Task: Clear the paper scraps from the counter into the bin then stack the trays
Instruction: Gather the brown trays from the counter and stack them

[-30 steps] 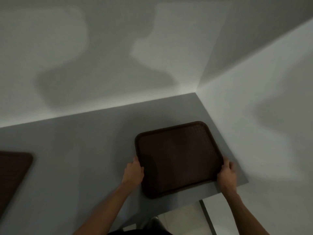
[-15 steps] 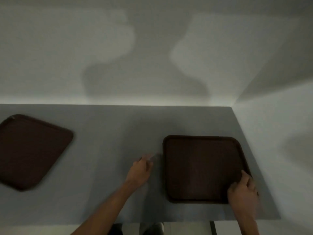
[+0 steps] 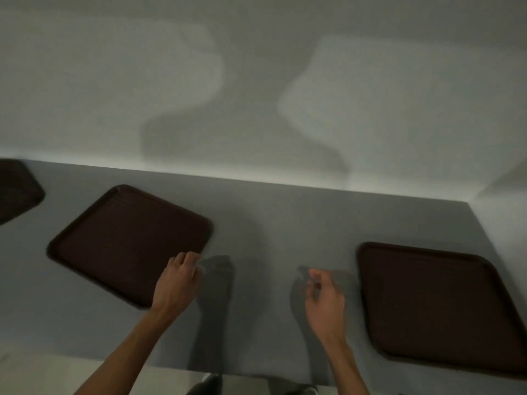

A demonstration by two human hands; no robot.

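Three dark brown trays lie flat on the smooth grey counter (image 3: pixel 285 223). Each is a rounded-corner rectangle with a low raised rim and a finely textured bed. I take the middle tray (image 3: pixel 125 240) as my mark; it sits skewed, one corner pointing at the pale matte wall (image 3: pixel 256 81).

My left hand (image 3: pixel 176 283) is at this tray's near right edge, knuckles up, with the fingers (image 3: pixel 188 259) curled down by the rim. The blur keeps me from telling whether they have closed on it.

My right hand (image 3: pixel 325 300) hangs over bare counter well to the right of the middle tray, fingers loosely bent and holding nothing. Further right again lies the right tray (image 3: pixel 433 309), clear of that hand. To the left of the middle tray, apart from it, the far tray (image 3: pixel 17 189) is cut off by the frame's edge.
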